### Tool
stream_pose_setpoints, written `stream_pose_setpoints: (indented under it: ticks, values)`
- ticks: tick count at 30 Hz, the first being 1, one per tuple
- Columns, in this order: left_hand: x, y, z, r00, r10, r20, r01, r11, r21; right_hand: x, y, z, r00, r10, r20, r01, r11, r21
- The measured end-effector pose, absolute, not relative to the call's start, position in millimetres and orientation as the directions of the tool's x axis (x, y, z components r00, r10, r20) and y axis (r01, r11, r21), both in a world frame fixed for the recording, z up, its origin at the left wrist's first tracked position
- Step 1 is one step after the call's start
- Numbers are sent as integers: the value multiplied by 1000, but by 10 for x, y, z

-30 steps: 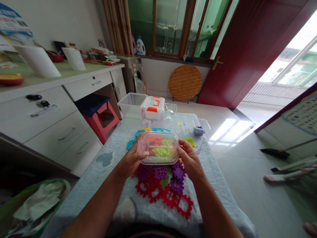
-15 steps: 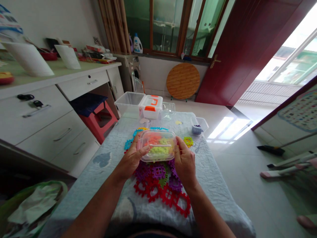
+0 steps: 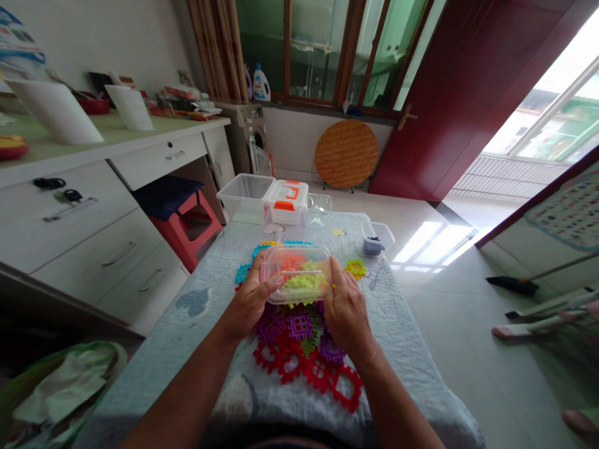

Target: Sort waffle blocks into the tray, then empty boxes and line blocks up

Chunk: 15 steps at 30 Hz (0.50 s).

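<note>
We grip the clear lidded container (image 3: 296,273) between left hand (image 3: 250,298) and right hand (image 3: 345,307), just above the toy tiles (image 3: 306,349) on the worktop (image 3: 196,324); uneven pressure could tip it, spilling its orange and green pieces.

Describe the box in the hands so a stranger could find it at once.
On the blue-grey cloth, above the flat red and purple pieces, the left hand and right hand grip a clear lidded box. Only it holds orange and green pieces.

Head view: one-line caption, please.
Both hands, left hand and right hand, hold a lidded clear box above plastic tiles.
</note>
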<state>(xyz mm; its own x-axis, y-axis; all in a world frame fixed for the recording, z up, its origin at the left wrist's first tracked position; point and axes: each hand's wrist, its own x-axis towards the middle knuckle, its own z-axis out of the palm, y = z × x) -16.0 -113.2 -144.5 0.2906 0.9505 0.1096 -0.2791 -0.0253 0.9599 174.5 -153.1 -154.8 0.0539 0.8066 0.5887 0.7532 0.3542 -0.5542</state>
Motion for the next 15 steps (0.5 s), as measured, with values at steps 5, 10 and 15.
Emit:
stream_pose_setpoints:
  ticks: [5,10,15]
  values:
    - [-162,-1129,-1369,306,946,106,-242,-31,970,1751,-1512,-1497,37,835,549,740,347,-577]
    - [-255,-992,-1277,311,947,78,-240,-1,971,1959,-1414,-1311,-76,866,494,650,419,-634]
    - [-302,-760,-1223,385,923,24,-169,45,985,2107,-1281,-1103,-374,820,433,658,564,-499]
